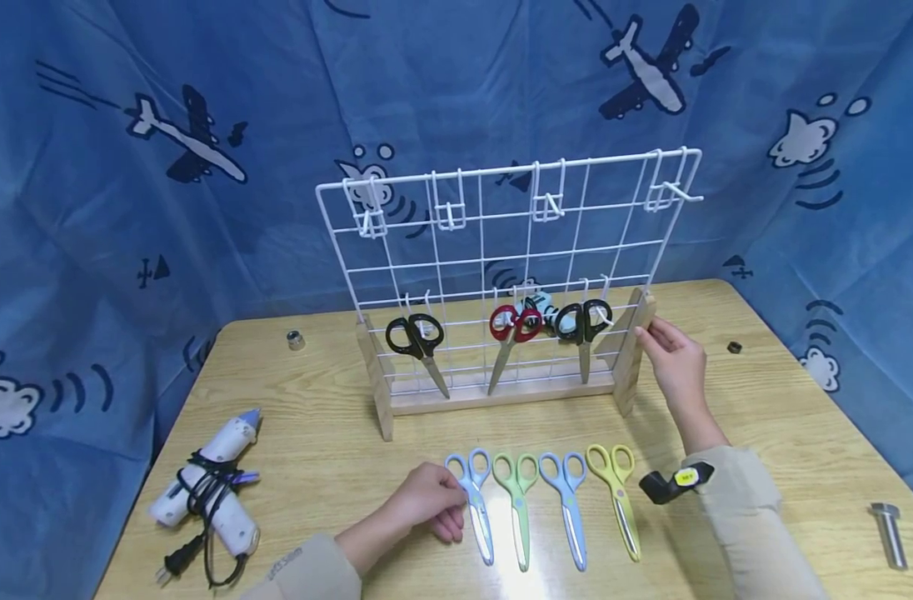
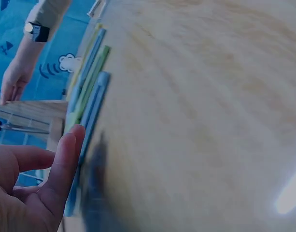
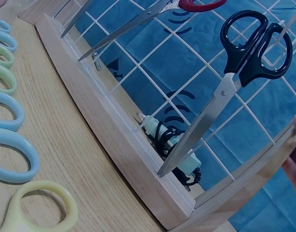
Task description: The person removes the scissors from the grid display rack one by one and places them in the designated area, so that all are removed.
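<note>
A white wire grid rack (image 1: 505, 262) stands in a wooden base (image 1: 501, 402). Two pairs of black-handled scissors (image 1: 584, 325) and a red-handled pair (image 1: 511, 333) hang from its lower hooks. My right hand (image 1: 674, 358) grips the right wooden post (image 1: 627, 367), with fingertips at its edge. In front of the rack, light blue scissors (image 1: 473, 500), green scissors (image 1: 518, 504), a second light blue pair (image 1: 567, 504) and yellow scissors (image 1: 616, 496) lie in a row, handles toward the rack. My left hand (image 1: 430, 500) is beside the leftmost blue pair, fingers loosely bent and fingertips at its edge.
A glue gun (image 1: 209, 492) wrapped in its black cord lies at the left. Behind the rack is a pale green corded tool (image 3: 172, 145). Upper hooks (image 1: 550, 206) on the grid hold nothing. A metal nut (image 1: 295, 339), a dark nut (image 1: 735, 347) and a bolt (image 1: 889, 533) lie around.
</note>
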The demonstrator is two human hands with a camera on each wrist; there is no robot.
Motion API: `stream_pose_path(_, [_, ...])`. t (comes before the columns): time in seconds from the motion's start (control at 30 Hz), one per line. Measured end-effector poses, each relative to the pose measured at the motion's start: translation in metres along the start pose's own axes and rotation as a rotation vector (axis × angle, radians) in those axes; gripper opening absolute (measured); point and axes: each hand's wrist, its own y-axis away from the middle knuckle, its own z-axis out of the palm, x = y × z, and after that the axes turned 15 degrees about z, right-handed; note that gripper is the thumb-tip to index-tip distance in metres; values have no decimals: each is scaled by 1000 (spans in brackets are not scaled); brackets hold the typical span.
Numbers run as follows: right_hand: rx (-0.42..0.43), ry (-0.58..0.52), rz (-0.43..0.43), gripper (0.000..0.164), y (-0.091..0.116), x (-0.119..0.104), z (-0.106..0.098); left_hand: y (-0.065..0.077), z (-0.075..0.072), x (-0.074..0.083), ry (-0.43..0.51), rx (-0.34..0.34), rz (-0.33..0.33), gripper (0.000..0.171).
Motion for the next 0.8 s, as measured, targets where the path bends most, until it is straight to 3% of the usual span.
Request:
stream_pose_path(0.13, [-2,2,0,40,0,0,-1,-8,-2,19,-32,-22,63,16])
stream_pose_path(0.2, [-2,4,-5,40,-1,0,-2,-13,-2,36,-44,-22,111,19])
stream_pose_path(0.4, [-11,4,2,40,-1,0,-2,-45,6,75,-52,-1,246,22])
stream_pose_path(0.67, [-14,-16,-1,40,-1,-1,-1,-87,30,102,-209,31,415,27])
stream_pose_path(0.8, [-22,-30,8,40,0,0,0,-106,47,105,-169,74,425,34])
